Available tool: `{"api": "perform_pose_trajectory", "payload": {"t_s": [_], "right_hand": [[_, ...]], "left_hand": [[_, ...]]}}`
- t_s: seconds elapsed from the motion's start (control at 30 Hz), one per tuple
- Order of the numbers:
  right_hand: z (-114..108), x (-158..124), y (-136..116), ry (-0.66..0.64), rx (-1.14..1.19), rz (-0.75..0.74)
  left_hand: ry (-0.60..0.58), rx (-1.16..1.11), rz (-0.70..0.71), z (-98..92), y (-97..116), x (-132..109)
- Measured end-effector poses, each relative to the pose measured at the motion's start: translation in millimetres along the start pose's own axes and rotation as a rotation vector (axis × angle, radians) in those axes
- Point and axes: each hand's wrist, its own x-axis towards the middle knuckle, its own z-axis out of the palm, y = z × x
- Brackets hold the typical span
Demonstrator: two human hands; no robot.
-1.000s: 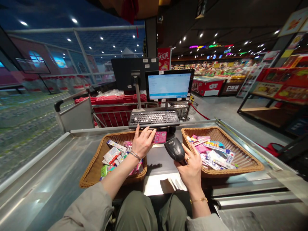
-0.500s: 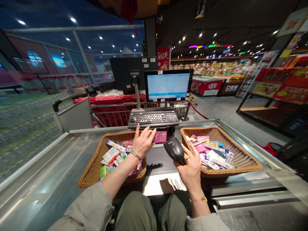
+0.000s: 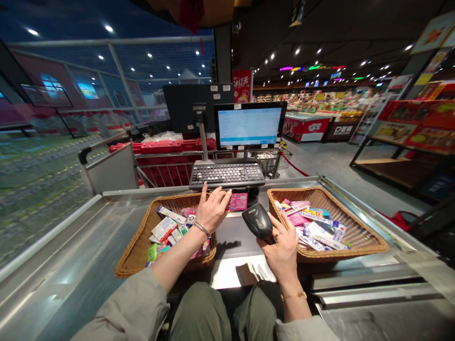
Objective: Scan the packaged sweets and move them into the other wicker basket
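Note:
My left hand is raised above the counter, in front of the keyboard. Its fingertips close over the left edge of a flat pink packet; the thumb is hidden. A black handheld barcode scanner is in my right hand, its head tilted up and to the left toward the packet. Beneath my left forearm, the left wicker basket contains boxes and coloured packs. Beside my right hand, the right wicker basket holds a pile of pink, white and blue packs.
Behind the keyboard stands a lit monitor next to a larger dark screen back. A metal counter runs under the baskets. A grey-panelled cart is at the left, and a goods rack at the right.

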Motion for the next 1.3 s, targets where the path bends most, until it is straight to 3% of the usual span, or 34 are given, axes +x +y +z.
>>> {"api": "perform_pose_trajectory", "payload": {"t_s": [0.57, 1.3], "right_hand": [[-8.4, -0.6, 11.2, 0.048, -0.004, 0.122], [-32.5, 1.4, 55.4, 0.249, -0.052, 0.194]], "left_hand": [[0.054, -0.075, -0.045, 4.2, 14.1, 14.8], [0.053, -0.114, -0.014, 18.7, 64.4, 58.7]]}}
